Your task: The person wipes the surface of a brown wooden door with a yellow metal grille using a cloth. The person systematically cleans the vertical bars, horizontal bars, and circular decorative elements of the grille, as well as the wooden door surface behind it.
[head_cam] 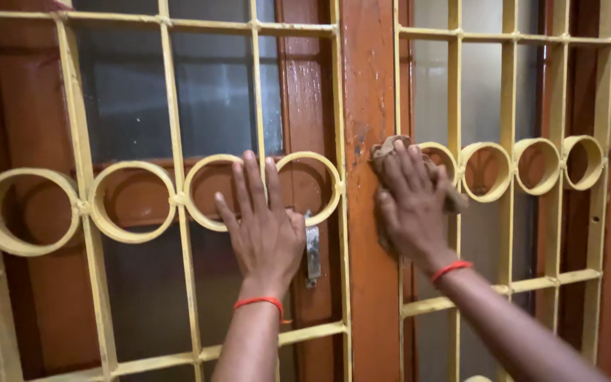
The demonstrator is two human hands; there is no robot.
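Observation:
My left hand (264, 225) lies flat, fingers spread, against the yellow metal window grille (178, 198), over a ring and a vertical bar. My right hand (413, 201) presses a brown cloth (385, 150) against the grille's ring (441, 157) right beside the orange-brown wooden frame post (368, 85). The cloth is bunched under the palm and fingers, and only its edges show. Both wrists carry a red thread band.
The grille has vertical bars and a row of rings across both window halves. Behind it are brown wooden shutters with frosted glass panes (220, 99). A small metal latch (312, 253) hangs next to my left hand.

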